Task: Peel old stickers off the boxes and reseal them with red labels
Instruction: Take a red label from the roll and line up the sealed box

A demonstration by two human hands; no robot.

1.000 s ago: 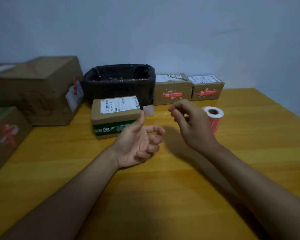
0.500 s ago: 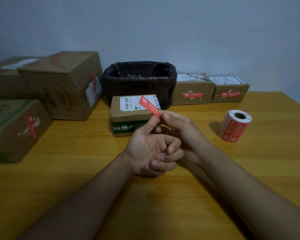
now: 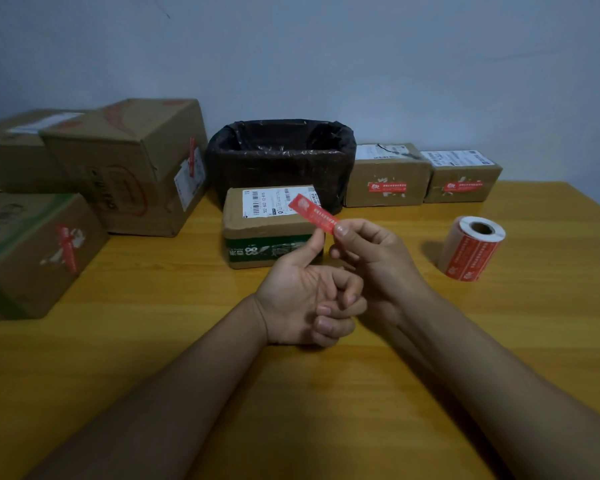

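From the head view, a red label [image 3: 313, 215] is held in the air between both hands, a narrow strip tilted up to the left with white print too small to read. The right hand [image 3: 374, 268] pinches its lower right end between thumb and forefinger; the left hand [image 3: 305, 299] has its thumb raised against the strip's underside, the other fingers curled into the palm.

Just behind the label sits a small box [image 3: 267, 230] with a white barcode sticker on top, reading what looks like "562 602 12 815", and a green printed band on its front. Behind it stands a black-lined bin [image 3: 281, 157]. To the right, two small boxes [image 3: 388, 174] [image 3: 463, 176] each bear a red label across the front. A label roll [image 3: 471, 249] lies well right of the hands. Larger boxes [image 3: 129, 164] crowd the left.

The wooden surface [image 3: 153, 341] lies open in front of the hands; its right edge runs diagonally past the roll.
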